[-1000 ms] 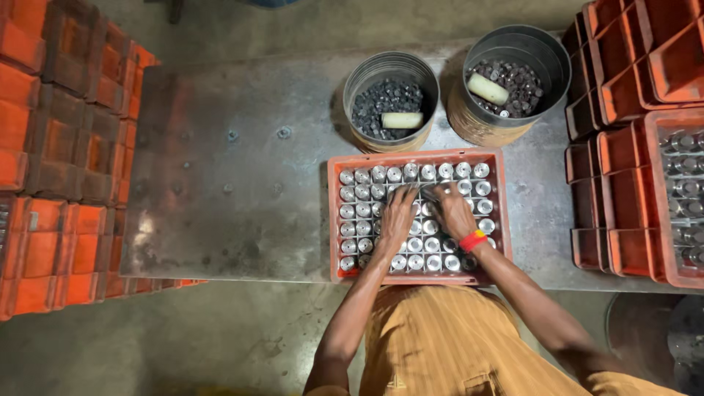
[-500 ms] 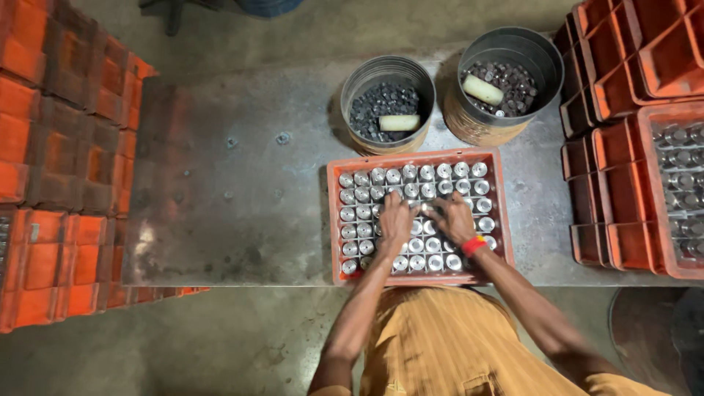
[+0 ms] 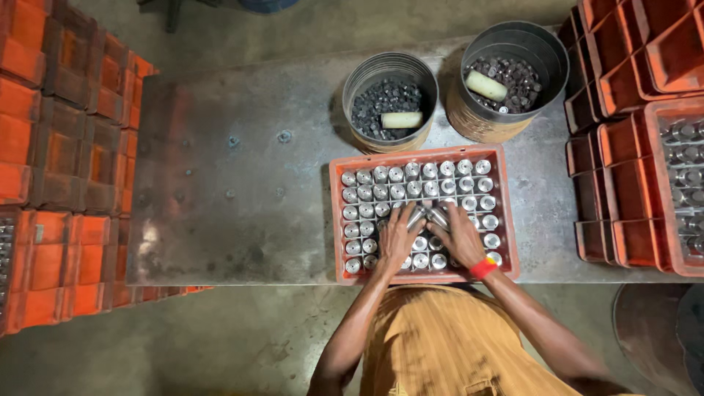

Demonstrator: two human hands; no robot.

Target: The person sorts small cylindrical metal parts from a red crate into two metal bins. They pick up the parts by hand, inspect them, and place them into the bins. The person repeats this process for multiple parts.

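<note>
Both hands lie inside the orange tray (image 3: 506, 213) on the grey counter (image 3: 242, 191) — the left hand (image 3: 397, 240) and the right hand (image 3: 459, 236) side by side over the rows of small silver cylinders (image 3: 411, 172), fingers curled around a few tilted cylinders near the tray's middle, though how firm either grip is I cannot tell. Beyond the tray stand two metal buckets (image 3: 370, 77) of dark parts, each with a pale stick on top — stacks of orange trays (image 3: 59, 147) flank the counter.
</note>
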